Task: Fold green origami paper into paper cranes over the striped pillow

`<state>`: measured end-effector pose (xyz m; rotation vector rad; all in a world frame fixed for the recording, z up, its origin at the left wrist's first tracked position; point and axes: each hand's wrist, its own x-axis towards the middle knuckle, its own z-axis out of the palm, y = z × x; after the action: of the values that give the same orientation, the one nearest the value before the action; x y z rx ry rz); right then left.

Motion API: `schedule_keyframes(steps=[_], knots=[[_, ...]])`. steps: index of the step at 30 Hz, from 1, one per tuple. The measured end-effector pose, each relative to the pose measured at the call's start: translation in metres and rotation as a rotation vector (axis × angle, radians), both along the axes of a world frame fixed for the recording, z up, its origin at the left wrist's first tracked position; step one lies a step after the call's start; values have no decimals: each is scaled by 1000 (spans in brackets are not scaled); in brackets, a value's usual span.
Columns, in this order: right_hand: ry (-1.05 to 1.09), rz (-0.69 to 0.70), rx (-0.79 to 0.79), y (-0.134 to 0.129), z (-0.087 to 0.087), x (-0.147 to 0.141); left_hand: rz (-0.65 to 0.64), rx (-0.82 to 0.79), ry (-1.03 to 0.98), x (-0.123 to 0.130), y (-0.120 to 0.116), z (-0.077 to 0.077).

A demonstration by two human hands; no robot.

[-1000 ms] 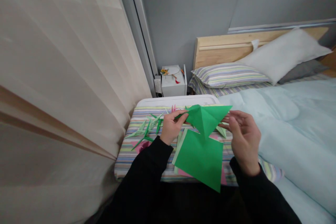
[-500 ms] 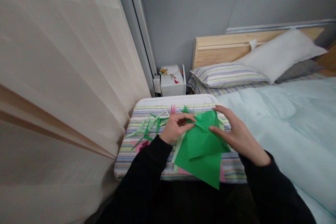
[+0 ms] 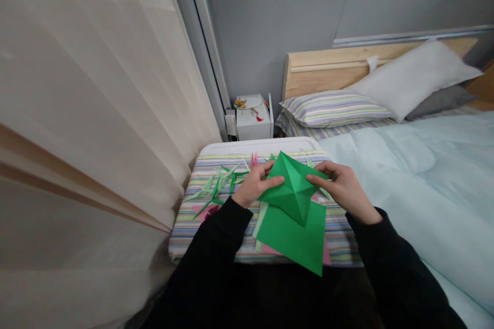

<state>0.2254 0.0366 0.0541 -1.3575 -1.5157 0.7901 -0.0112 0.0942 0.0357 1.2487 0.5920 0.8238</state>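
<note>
Between my two hands is a sheet of green origami paper [image 3: 294,187], creased crosswise and raised above the table. My left hand [image 3: 258,183] pinches its left side, thumb on top. My right hand [image 3: 340,185] grips the right corner, also with the thumb on top and the fingers behind. Beneath it lies a stack of square paper [image 3: 291,239], green on top, with pale green and pink edges showing. Left of my left hand lie several folded paper cranes [image 3: 216,193] in green and pale green. A pink folded paper piece [image 3: 209,212] rests near my left sleeve.
The small table [image 3: 204,231] has a striped cloth and a white rim. A curtain [image 3: 154,87] hangs close on the left. A bed with a pale blue quilt [image 3: 417,175] adjoins on the right. Behind stands a white bedside cabinet [image 3: 252,128] with small items on it.
The held green sheet has been turned and opened out, so its crossing creases now show. My left hand has shifted slightly left, and my right hand has closed on the right corner.
</note>
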Motion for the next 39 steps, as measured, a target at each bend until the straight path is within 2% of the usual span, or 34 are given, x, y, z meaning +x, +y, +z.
schedule_keyframes(steps=[2, 4, 7, 9, 13, 19, 26, 31, 35, 39], knots=[[1, -48, 32, 2, -3, -2, -92, -22, 144, -1, 0, -1], [-15, -87, 43, 4, -5, -3, -130, -39, 222, -1, -1, -2], [-1, -178, 32, 4, -7, -3, -82, -82, 213, -1, 2, -7], [103, -231, 8, 3, -8, -2, -8, -111, 178, -1, 5, -11], [374, -149, -68, 1, -12, -2, 74, -136, 132, 0, 7, -16], [268, -140, -57, -2, -15, -2, -90, -200, 66, 1, 3, -16], [379, -246, -4, -6, -13, -4, 50, -120, 159, 1, 7, -17], [493, -124, -153, -5, -19, -3, -32, -168, 63, 1, 2, -11], [583, -105, -216, -6, -20, -8, -90, -188, 60, -1, -1, -11], [672, -84, -297, -11, -16, -19, -93, -225, 7, 0, -1, -10]])
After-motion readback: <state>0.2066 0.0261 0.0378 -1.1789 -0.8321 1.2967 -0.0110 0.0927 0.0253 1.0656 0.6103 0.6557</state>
